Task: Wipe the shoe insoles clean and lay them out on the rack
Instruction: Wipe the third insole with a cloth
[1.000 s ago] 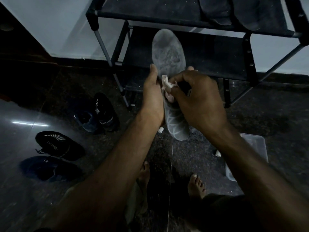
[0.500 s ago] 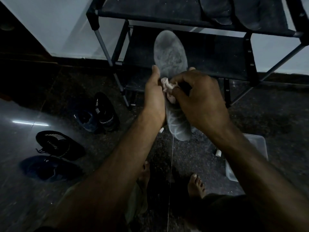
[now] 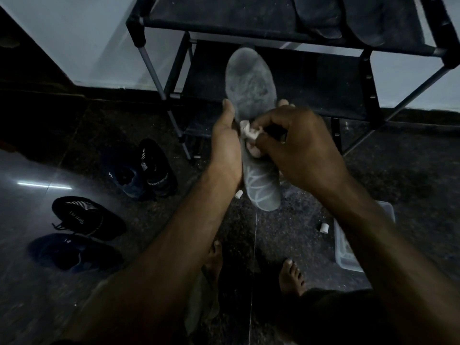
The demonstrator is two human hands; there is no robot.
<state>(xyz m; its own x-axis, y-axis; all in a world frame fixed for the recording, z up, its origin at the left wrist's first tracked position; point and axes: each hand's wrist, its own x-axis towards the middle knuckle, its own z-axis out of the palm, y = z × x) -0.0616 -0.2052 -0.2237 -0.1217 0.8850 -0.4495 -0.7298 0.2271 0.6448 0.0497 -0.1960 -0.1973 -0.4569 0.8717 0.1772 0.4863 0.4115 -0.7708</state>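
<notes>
A: Where is the insole?

B: The grey insole (image 3: 251, 95) is held up in the air in front of the rack (image 3: 249, 22), toe end up toward the rack's lower shelf, heel end down toward the floor (image 3: 286, 232). It touches neither.

A: Who has hold of it?

B: The left hand (image 3: 225, 148) grips its left edge, thumb lying straight up along that edge, fingertips showing past the right edge from behind. The right hand (image 3: 302, 150) has its fingers curled round a small crumpled white cloth (image 3: 250, 133), pinching it and pressing it against the middle of the insole.

A: Anything on the rack already?

B: 2 dark insoles (image 3: 318, 16) lie side by side at the right end of the top shelf. The lower shelf is too dark to read clearly.

A: And the floor?

B: Dark stone. 4 shoes (image 3: 87, 217) sit toward its left side: 2 close to the rack's left leg, 2 nearer the left edge of the view. A clear plastic tub (image 3: 348, 255) rests on the floor on the right, partly hidden by the right forearm. 2 small white bits (image 3: 324, 227) lie on the floor, 1 just beside the tub, 1 near the left wrist. 2 bare feet (image 3: 291, 277) stand at the near edge.
</notes>
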